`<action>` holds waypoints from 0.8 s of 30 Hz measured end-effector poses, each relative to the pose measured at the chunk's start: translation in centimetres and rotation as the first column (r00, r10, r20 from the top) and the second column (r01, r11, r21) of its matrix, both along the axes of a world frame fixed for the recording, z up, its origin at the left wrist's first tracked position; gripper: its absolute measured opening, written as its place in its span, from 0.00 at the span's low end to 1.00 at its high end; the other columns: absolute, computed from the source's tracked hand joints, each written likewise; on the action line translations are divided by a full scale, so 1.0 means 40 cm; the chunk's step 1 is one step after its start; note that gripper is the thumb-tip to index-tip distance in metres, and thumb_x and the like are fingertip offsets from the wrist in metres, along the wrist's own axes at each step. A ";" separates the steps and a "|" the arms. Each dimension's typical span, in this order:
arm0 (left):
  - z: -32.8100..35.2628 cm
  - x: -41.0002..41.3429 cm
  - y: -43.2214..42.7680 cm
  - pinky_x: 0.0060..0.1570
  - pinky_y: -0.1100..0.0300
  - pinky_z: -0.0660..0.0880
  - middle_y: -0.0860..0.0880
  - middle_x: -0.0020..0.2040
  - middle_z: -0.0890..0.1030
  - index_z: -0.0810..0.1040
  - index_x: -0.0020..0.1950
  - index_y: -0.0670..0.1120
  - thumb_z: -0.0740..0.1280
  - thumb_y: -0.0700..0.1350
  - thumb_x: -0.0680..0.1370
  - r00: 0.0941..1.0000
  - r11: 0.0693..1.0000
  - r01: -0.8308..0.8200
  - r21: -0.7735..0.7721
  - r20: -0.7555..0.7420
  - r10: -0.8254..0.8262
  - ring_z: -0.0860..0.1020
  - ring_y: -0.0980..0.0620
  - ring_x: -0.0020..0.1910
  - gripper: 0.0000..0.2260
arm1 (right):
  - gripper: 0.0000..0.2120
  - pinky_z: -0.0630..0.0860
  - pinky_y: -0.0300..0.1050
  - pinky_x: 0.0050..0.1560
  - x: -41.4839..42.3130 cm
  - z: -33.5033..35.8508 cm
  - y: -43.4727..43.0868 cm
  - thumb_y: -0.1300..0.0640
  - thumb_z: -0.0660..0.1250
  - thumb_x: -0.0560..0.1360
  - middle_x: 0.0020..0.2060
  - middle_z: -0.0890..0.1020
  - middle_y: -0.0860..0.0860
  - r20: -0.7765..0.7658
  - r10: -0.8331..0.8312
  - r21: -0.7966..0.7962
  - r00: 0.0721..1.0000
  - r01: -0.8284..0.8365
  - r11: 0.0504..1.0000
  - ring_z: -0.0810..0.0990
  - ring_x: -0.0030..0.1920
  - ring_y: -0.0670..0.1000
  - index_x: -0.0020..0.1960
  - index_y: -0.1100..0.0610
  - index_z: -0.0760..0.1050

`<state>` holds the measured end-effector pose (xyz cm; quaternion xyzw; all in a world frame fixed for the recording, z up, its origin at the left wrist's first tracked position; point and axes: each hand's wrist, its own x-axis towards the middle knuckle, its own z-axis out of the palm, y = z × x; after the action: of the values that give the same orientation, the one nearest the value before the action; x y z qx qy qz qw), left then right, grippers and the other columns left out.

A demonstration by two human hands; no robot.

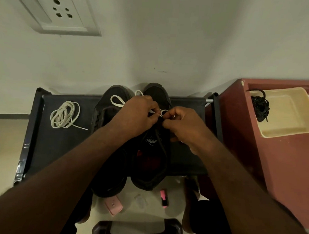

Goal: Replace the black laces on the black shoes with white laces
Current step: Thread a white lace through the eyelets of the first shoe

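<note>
**Inspector:** Position of the footwear?

**Assistant:** One black fabric shoe (pixel 151 170) stands on the right of a dark fabric-topped shelf (pixel 59 144), with its tongue label and dark red insole exposed. A second black shoe (pixel 116 90) stands just beside it on the left, largely covered by the left forearm. Both toes point toward the pale wall.

**Inspector:** Hands?

**Assistant:** They meet over the lacing area of the right-side shoe. The left hand (pixel 137 116) pinches a flat white lace (pixel 116 104) at its fingertips. The right hand (pixel 183 125) pinches the same lace just beside it, and a small loop stands between the two. Further loops lie over the second shoe's toe and between the two toes. The fingers cover the eyelets, so I cannot tell whether the lace is threaded.

**Inspector:** Other laces?

**Assistant:** A coiled spare white lace (pixel 60 117) lies on the shelf, left of the shoes and well apart from them. A bundle of black round laces (pixel 260 106) sits at the left end of a cream plastic tray (pixel 290 113). The tray rests on a red-brown cabinet (pixel 247 148) to the right of the shelf.

**Inspector:** Surroundings?

**Assistant:** A white wall socket plate (pixel 53 9) is at upper left. On the pale floor lie a pink highlighter (pixel 163 198) and a pink flat case (pixel 113 205).
</note>
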<state>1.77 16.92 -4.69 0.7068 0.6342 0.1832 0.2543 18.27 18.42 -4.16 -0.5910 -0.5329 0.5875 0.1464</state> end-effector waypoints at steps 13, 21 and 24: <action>-0.010 -0.007 0.026 0.50 0.55 0.73 0.49 0.45 0.76 0.83 0.57 0.46 0.66 0.42 0.79 0.987 0.983 0.161 -0.087 -0.004 -0.162 0.76 0.50 0.46 0.09 | 0.07 0.76 0.43 0.36 0.023 -0.009 0.021 0.68 0.66 0.76 0.34 0.78 0.50 -0.123 0.064 -0.105 0.990 -0.077 0.991 0.76 0.33 0.45 0.46 0.57 0.75; -0.009 -0.008 0.061 0.40 0.64 0.68 0.60 0.36 0.68 0.83 0.54 0.48 0.65 0.38 0.79 0.966 0.964 0.237 -0.123 -0.072 -0.247 0.70 0.61 0.35 0.10 | 0.04 0.80 0.48 0.45 0.035 -0.019 0.024 0.65 0.65 0.79 0.40 0.82 0.56 -0.090 -0.054 -0.087 0.994 0.046 0.995 0.80 0.40 0.53 0.51 0.61 0.79; -0.011 0.003 0.060 0.43 0.57 0.74 0.57 0.39 0.73 0.82 0.52 0.49 0.65 0.39 0.79 0.968 0.965 0.222 -0.139 -0.092 -0.236 0.73 0.56 0.40 0.08 | 0.04 0.80 0.49 0.44 0.031 -0.024 0.016 0.65 0.66 0.79 0.38 0.82 0.56 -0.057 -0.059 -0.022 0.997 0.058 0.998 0.81 0.38 0.53 0.48 0.60 0.79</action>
<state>1.90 19.33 -5.12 0.7664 0.5715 0.0733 0.2841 19.49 19.05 -5.12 -0.5907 -0.5049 0.6051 0.1728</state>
